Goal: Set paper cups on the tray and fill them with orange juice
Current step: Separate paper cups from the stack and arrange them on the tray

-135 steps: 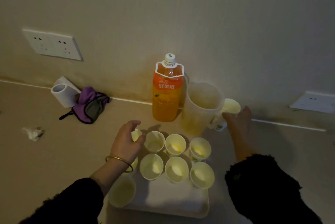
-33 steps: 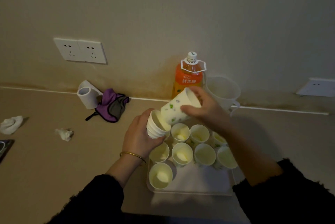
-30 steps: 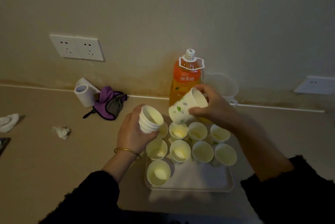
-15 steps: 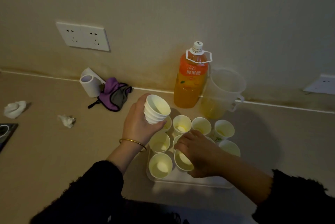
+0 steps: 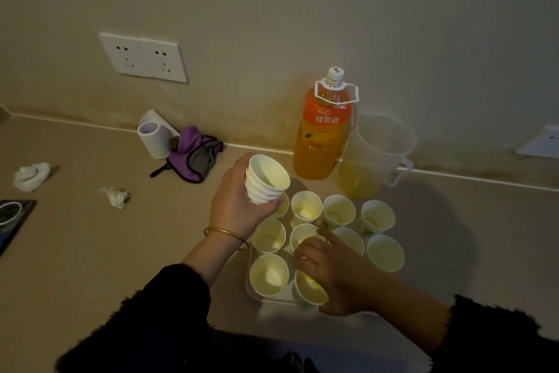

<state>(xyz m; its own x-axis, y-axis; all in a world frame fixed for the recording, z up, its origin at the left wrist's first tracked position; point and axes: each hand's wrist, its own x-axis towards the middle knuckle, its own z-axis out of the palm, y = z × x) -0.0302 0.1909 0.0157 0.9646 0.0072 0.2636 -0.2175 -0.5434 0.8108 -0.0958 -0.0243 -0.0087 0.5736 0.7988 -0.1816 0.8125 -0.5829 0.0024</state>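
Left hand [image 5: 234, 202] grips cup stack [image 5: 264, 180] (tilted); right hand [image 5: 334, 274] holds cup [image 5: 308, 289].

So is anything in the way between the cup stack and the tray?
Yes. Below the cup stack, standing cups fill the tray's back rows, and the right hand lies over its front, gripping a paper cup.

White paper cups [image 5: 305, 211] with green leaf print, orange juice bottle [image 5: 323, 130], purple-grey cloth [image 5: 193, 155], gold bangle [image 5: 225, 235]
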